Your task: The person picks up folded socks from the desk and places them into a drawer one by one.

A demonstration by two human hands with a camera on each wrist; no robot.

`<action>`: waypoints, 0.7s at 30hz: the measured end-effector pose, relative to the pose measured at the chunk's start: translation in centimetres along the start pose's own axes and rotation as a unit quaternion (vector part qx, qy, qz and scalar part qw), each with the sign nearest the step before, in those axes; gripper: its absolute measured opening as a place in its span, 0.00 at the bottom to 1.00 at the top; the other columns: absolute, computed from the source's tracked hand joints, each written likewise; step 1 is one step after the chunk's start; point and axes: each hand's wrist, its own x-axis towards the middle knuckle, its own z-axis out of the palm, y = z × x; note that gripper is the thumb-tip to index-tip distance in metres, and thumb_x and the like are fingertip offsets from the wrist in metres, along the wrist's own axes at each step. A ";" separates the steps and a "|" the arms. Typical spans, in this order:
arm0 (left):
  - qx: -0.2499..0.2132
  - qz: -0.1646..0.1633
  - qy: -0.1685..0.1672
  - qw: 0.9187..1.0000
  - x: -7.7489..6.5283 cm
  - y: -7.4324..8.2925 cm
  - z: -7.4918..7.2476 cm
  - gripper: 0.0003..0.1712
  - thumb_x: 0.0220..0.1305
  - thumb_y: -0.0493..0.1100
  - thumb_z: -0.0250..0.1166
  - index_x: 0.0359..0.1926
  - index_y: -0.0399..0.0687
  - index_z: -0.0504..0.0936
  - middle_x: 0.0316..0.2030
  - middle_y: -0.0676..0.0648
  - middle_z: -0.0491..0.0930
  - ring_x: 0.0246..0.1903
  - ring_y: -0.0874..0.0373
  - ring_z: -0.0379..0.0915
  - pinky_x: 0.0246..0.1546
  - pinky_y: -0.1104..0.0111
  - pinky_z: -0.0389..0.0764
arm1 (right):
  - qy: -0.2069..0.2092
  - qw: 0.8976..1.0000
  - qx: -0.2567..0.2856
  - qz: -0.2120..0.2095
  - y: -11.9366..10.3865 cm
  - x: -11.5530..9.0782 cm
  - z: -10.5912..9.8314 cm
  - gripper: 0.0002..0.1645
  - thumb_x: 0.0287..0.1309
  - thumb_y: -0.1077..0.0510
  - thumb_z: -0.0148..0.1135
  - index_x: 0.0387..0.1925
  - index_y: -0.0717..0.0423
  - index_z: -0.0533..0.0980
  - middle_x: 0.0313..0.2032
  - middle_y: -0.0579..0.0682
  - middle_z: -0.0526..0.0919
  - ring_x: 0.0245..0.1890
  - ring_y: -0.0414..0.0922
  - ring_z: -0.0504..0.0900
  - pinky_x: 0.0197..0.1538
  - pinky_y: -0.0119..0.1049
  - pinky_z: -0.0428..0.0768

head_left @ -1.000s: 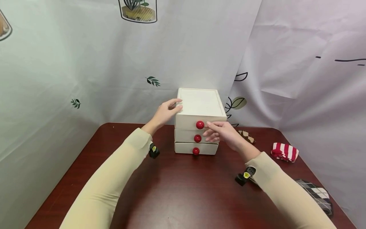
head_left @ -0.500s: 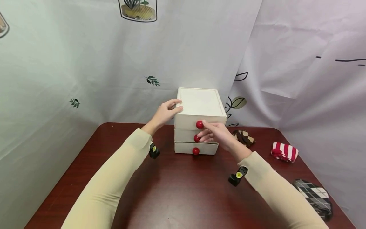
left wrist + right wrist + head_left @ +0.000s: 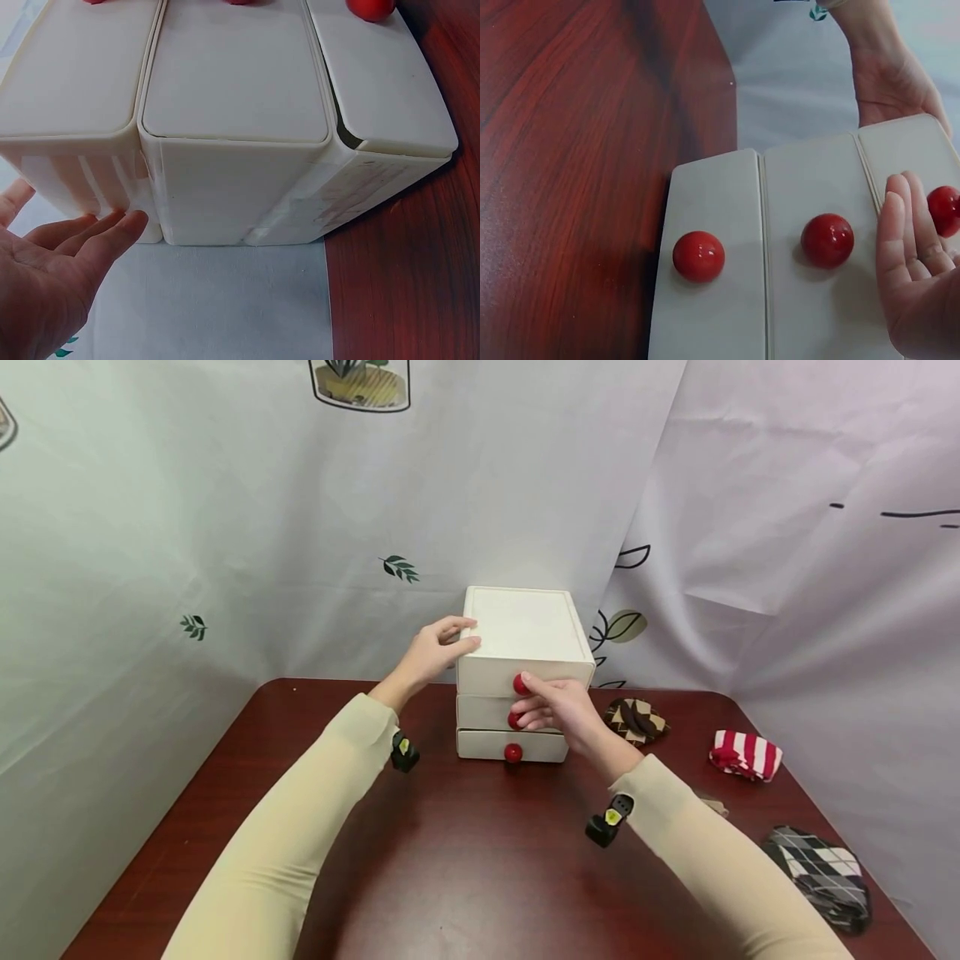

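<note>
A white unit of three stacked drawers [image 3: 525,625] stands at the back of the table, a round red knob on each drawer front. At its upper left side is my left hand [image 3: 433,652]. The left wrist view shows that hand's extended fingers [image 3: 112,232] touching the side wall of the top drawer. My right hand [image 3: 564,710] is at the front, its thumb at the top red knob [image 3: 519,684] and its fingers in front of the middle knob [image 3: 514,720]. In the right wrist view those fingers [image 3: 896,225] are fairly straight beside the top knob.
To the right lie a brown patterned folded cloth item [image 3: 636,720], a red-and-white striped one [image 3: 746,755] and a grey plaid one [image 3: 821,877]. A beige item [image 3: 716,806] is mostly hidden by my right sleeve. Printed cloth [image 3: 247,510] hangs behind the dark red table [image 3: 457,860].
My right hand has moved left to the top knob, uncovering more of the brown patterned item. The left hand has stayed at the unit's side, and the drawers look the same.
</note>
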 end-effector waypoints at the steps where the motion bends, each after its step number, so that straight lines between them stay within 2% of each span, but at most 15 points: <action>1: 0.001 0.001 0.002 1.000 0.0 -0.1 0.0 0.26 0.60 0.51 0.64 0.58 0.50 0.74 0.62 0.46 0.67 0.63 0.54 0.58 0.48 0.54 0.72 | 0.005 1.000 0.004 0.000 0.0 0.0 0.1 0.31 0.58 0.45 0.61 0.45 0.73 0.74 0.26 0.56 0.85 0.20 0.43 0.82 0.29 0.36 0.81; 7: 0.005 0.014 0.009 1.000 0.2 -0.6 0.1 0.26 0.59 0.54 0.64 0.57 0.53 0.75 0.61 0.47 0.68 0.62 0.56 0.59 0.45 0.55 0.74 | 0.020 1.000 0.006 0.000 0.1 -0.2 0.3 0.30 0.57 0.45 0.62 0.44 0.71 0.75 0.29 0.57 0.85 0.19 0.43 0.82 0.27 0.35 0.80; 14: 0.003 0.002 0.005 1.000 0.4 -0.4 0.0 0.27 0.59 0.55 0.63 0.59 0.54 0.74 0.63 0.49 0.65 0.61 0.57 0.60 0.44 0.56 0.74 | 0.026 0.999 -0.032 -0.008 0.1 -0.8 0.4 0.32 0.57 0.43 0.62 0.44 0.71 0.76 0.32 0.60 0.85 0.19 0.43 0.82 0.28 0.35 0.80; 16: -0.001 -0.005 0.000 1.000 0.3 -0.2 0.0 0.28 0.60 0.54 0.63 0.59 0.54 0.73 0.64 0.48 0.64 0.61 0.56 0.59 0.45 0.56 0.74 | 0.024 0.999 -0.044 -0.016 0.2 -1.1 0.4 0.32 0.58 0.43 0.61 0.44 0.72 0.76 0.33 0.61 0.84 0.19 0.43 0.81 0.29 0.36 0.80; 21: -0.009 -0.019 -0.020 1.000 -0.8 1.6 0.1 0.28 0.63 0.48 0.61 0.62 0.46 0.70 0.66 0.44 0.61 0.63 0.51 0.57 0.46 0.54 0.74 | 0.019 0.998 -0.063 -0.026 0.7 -1.7 0.4 0.34 0.59 0.42 0.59 0.44 0.74 0.76 0.34 0.63 0.83 0.20 0.42 0.81 0.30 0.37 0.80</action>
